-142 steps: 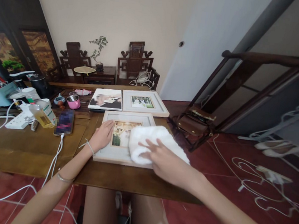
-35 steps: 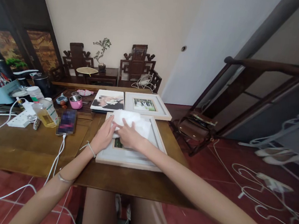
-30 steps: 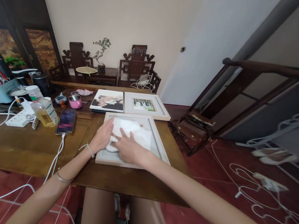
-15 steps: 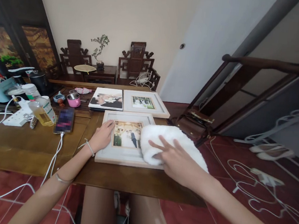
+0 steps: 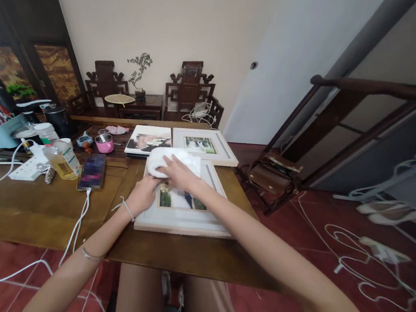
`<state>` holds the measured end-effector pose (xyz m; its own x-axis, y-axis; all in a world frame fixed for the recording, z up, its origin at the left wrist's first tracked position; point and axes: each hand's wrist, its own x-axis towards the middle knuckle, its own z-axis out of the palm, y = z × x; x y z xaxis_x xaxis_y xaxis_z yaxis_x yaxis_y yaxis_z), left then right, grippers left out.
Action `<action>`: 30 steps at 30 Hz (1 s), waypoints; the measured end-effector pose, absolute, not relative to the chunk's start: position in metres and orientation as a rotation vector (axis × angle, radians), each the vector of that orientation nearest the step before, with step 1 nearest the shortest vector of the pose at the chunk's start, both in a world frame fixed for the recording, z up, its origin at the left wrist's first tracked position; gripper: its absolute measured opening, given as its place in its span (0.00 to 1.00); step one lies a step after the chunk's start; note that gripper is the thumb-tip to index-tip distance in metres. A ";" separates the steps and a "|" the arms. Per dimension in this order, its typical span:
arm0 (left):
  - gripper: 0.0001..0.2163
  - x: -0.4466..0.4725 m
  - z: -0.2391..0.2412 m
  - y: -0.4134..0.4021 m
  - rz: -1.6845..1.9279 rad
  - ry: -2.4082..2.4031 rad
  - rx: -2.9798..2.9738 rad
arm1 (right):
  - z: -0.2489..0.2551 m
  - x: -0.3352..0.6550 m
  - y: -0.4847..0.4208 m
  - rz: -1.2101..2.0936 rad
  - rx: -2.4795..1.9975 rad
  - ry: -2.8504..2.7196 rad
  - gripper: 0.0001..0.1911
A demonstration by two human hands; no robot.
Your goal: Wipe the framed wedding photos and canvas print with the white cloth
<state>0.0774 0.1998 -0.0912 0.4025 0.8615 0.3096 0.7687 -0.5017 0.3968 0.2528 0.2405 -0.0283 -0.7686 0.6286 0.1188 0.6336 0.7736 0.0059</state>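
A pale wooden picture frame (image 5: 219, 222) with a wide white mat lies flat on the wooden table, near its front edge. My left hand (image 5: 143, 195) grips the frame's left side, its fingertips partly hidden against the cloth. Bunched under my right hand (image 5: 181, 174) is a fluffy white towel (image 5: 158, 160), pressed on the upper left part of the frame. The framed wedding photo (image 5: 165, 199) is partly covered by my right hand and forearm. Behind lie a second picture frame (image 5: 227, 150) and a white-edged photo panel (image 5: 148, 139).
Left on the table (image 5: 98, 223) are a phone (image 5: 91, 170) with a charging cable, a bottle of yellowish liquid (image 5: 62, 162), a power strip (image 5: 28, 168) and a pink cup (image 5: 104, 143). A wooden chair with a brown bag (image 5: 269, 178) stands at the right; cables lie on the red floor.
My right hand has carried the towel from the frame's right side across to its upper left, beside my left hand. My left hand stays on the frame's left side.
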 end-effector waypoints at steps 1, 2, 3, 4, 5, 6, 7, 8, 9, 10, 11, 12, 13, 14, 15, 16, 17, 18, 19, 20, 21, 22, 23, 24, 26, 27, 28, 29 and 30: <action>0.27 0.077 -0.092 0.200 0.720 1.462 2.453 | -0.029 0.247 0.242 -0.076 -1.021 -2.871 0.25; 0.27 0.077 -0.092 0.201 0.725 1.465 2.442 | -0.029 0.245 0.242 -0.080 -1.044 -2.880 0.25; 0.27 0.076 -0.093 0.201 0.730 1.455 2.437 | -0.030 0.246 0.242 -0.080 -1.075 -2.883 0.23; 0.28 0.076 -0.094 0.202 0.737 1.442 2.437 | -0.030 0.252 0.242 -0.075 -1.112 -2.881 0.21; 0.29 0.077 -0.095 0.202 0.741 1.435 2.440 | -0.029 0.260 0.242 -0.065 -1.158 -2.873 0.20; 0.29 0.077 -0.095 0.202 0.741 1.437 2.446 | -0.028 0.271 0.242 -0.049 -1.217 -2.864 0.19; 0.30 0.077 -0.096 0.202 0.739 1.447 2.450 | -0.026 0.283 0.242 -0.030 -1.286 -2.856 0.19; 0.30 0.078 -0.097 0.202 0.736 1.461 2.453 | -0.024 0.297 0.243 -0.012 -1.362 -2.850 0.20; 0.30 0.078 -0.097 0.202 0.736 1.476 2.453 | -0.021 0.310 0.244 0.001 -1.444 -2.846 0.22; 0.30 0.078 -0.098 0.201 0.737 1.487 2.454 | -0.019 0.323 0.245 0.005 -1.527 -2.839 0.26; 0.30 0.078 -0.098 0.201 0.739 1.494 2.457 | -0.018 0.334 0.245 0.000 -1.595 -2.832 0.29; 0.30 0.079 -0.099 0.201 0.739 1.499 2.464 | -0.017 0.343 0.243 -0.014 -1.640 -2.824 0.32; 0.30 0.079 -0.099 0.201 0.738 1.507 2.472 | -0.016 0.350 0.240 -0.030 -1.659 -2.818 0.33; 0.30 0.079 -0.099 0.201 0.737 1.516 2.480 | -0.016 0.355 0.236 -0.042 -1.655 -2.817 0.34; 0.30 0.079 -0.099 0.201 0.737 1.523 2.489 | -0.016 0.359 0.229 -0.052 -1.636 -2.817 0.35; 0.30 0.079 -0.099 0.201 0.739 1.527 2.498 | -0.017 0.360 0.220 -0.057 -1.605 -2.823 0.35; 0.30 0.080 -0.099 0.201 0.744 1.528 2.506 | -0.016 0.361 0.209 -0.058 -1.572 -2.832 0.36; 0.30 0.080 -0.099 0.201 0.752 1.528 2.512 | -0.016 0.361 0.196 -0.051 -1.550 -2.844 0.36; 0.30 0.081 -0.099 0.201 0.760 1.528 2.515 | -0.014 0.361 0.181 -0.034 -1.533 -2.859 0.36; 0.29 0.081 -0.098 0.201 0.765 1.530 2.518 | -0.013 0.362 0.166 -0.005 -1.522 -2.876 0.36; 0.29 0.082 -0.098 0.201 0.767 1.535 2.518 | -0.010 0.363 0.151 0.036 -1.511 -2.889 0.35; 0.29 0.082 -0.097 0.201 0.763 1.542 2.516 | -0.008 0.364 0.135 0.086 -1.498 -2.899 0.35; 0.29 0.082 -0.096 0.200 0.752 1.550 2.512 | -0.006 0.366 0.121 0.139 -1.484 -2.903 0.34; 0.28 0.083 -0.095 0.200 0.737 1.559 2.505 | -0.004 0.369 0.108 0.189 -1.466 -2.904 0.34; 0.27 0.083 -0.092 0.199 0.702 1.573 2.489 | -0.003 0.372 0.090 0.257 -1.450 -2.898 0.34; 0.25 0.083 -0.091 0.198 0.687 1.573 2.484 | -0.004 0.374 0.087 0.272 -1.455 -2.890 0.34; 0.23 0.083 -0.090 0.198 0.677 1.567 2.482 | -0.006 0.374 0.087 0.273 -1.469 -2.878 0.34; 0.21 0.083 -0.089 0.198 0.672 1.559 2.482 | -0.009 0.373 0.090 0.259 -1.490 -2.859 0.35; 0.20 0.083 -0.088 0.198 0.672 1.549 2.485 | -0.013 0.372 0.098 0.222 -1.514 -2.832 0.35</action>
